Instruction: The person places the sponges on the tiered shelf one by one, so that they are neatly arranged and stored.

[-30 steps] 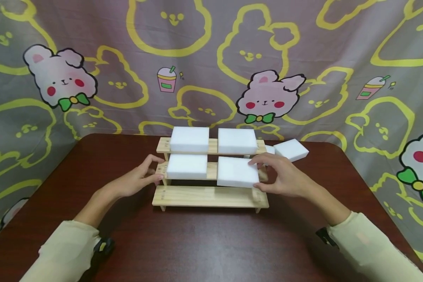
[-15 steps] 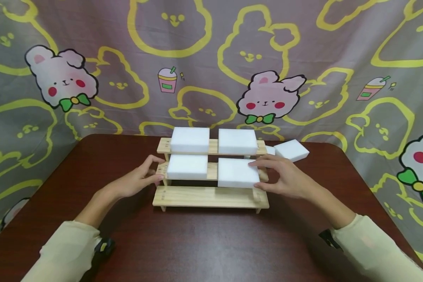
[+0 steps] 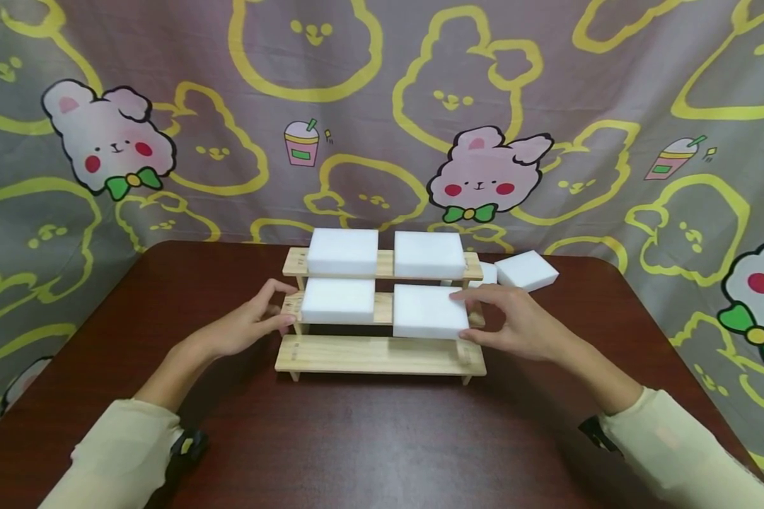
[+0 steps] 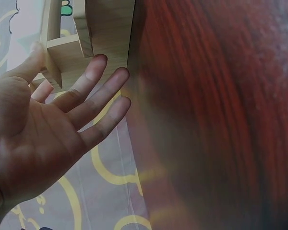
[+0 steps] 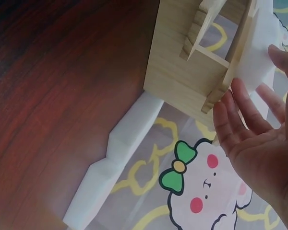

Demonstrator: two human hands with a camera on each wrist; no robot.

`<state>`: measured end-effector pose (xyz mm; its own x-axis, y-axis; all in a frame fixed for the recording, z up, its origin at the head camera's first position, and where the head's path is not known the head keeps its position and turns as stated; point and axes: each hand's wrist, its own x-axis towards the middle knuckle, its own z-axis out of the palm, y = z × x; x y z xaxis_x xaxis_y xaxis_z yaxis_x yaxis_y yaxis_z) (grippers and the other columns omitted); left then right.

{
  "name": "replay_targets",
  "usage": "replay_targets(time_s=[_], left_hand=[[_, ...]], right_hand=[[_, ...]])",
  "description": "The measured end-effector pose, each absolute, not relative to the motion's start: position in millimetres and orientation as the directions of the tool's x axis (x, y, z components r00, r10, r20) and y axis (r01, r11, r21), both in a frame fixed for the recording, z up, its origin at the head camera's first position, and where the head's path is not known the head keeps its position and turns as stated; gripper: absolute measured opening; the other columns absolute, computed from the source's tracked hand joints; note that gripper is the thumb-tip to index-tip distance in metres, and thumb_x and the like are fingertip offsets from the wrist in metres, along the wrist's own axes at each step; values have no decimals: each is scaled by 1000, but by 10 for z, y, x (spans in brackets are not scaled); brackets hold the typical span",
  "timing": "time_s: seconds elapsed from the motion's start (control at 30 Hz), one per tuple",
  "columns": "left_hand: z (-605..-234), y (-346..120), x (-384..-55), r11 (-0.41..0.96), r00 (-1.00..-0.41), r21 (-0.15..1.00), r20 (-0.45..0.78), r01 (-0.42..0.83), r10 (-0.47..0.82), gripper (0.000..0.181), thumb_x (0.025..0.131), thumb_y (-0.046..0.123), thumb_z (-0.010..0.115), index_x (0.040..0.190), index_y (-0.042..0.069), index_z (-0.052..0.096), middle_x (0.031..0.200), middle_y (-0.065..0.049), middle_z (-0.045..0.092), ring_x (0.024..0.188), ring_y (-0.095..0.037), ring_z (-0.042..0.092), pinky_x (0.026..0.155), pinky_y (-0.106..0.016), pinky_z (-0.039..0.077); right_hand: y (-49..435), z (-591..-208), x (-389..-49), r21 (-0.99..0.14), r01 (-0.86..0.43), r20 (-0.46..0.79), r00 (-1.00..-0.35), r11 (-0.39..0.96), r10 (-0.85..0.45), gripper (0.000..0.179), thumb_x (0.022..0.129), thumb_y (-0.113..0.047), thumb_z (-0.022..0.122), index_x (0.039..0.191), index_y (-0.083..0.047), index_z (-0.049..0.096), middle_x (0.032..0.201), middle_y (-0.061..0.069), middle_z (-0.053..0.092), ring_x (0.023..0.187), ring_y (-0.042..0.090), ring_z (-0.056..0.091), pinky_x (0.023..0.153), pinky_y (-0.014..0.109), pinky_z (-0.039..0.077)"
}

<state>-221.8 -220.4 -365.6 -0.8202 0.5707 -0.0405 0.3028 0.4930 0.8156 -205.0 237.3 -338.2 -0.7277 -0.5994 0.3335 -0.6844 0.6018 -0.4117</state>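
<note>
A three-tier wooden stand [image 3: 382, 355] sits on the table. My left hand [image 3: 245, 325] pinches the left end of its middle shelf between thumb and index finger; in the left wrist view the other fingers spread below. On the right of that shelf lies a white foam block [image 3: 428, 311], its front edge jutting past the shelf. The right hand [image 3: 516, 319] holds this block at its right side, thumb at the front corner and index finger farther back. In the right wrist view, some fingertips [image 5: 237, 85] are beside the shelf's end.
Another white block [image 3: 337, 300] lies left on the middle shelf. Two more, a left block [image 3: 342, 251] and a right block [image 3: 429, 253], occupy the top shelf. Behind the stand's right end a loose block [image 3: 525, 270] lies beside a partly hidden one [image 3: 486, 274]. A patterned curtain [image 3: 369, 127] hangs behind.
The right hand has lowered slightly, showing more of the half-hidden block behind it. The block in its grip has straightened and shifted a little right. My left hand stays in place.
</note>
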Motion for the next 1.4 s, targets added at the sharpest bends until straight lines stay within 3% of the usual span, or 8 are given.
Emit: replay_targets(time_s=[0.5,0.73,1.1,1.4], left_hand=[[-3651,-2199,-2223,501,-823,812,-46,299,567,49,110,16,55,145,1,24,92,-10,67,92,-32,64,83,-47,47],[-3643,-2197,-2220,499,-825,814,-43,298,563,49,109,16,55,145,1,25,90,-10,66,91,-33,63,82,-46,47],[-3648,-2198,-2214,505,-826,812,-51,293,562,49,110,17,55,145,1,24,91,-10,66,92,-34,63,82,-47,47],[-3648,-2196,-2212,500,-826,813,-42,299,562,49,109,15,55,144,0,25,89,-10,66,90,-33,63,81,-46,47]], right_hand=[[2333,-3451,-2057,-421,-716,436,-698,556,-568,46,75,-14,94,116,-11,71,89,-4,65,83,14,57,72,25,42],[2305,-3446,-2076,-404,-726,461,-688,557,-561,43,75,-14,94,112,-10,72,86,-3,65,80,15,57,69,35,46],[2281,-3453,-2069,-439,-686,445,-727,580,-523,40,75,-13,93,109,-11,72,84,-4,66,78,15,57,66,35,46],[2276,-3465,-2106,-446,-691,463,-722,569,-514,35,76,-10,92,105,-10,72,82,-4,66,74,13,59,66,24,46]])
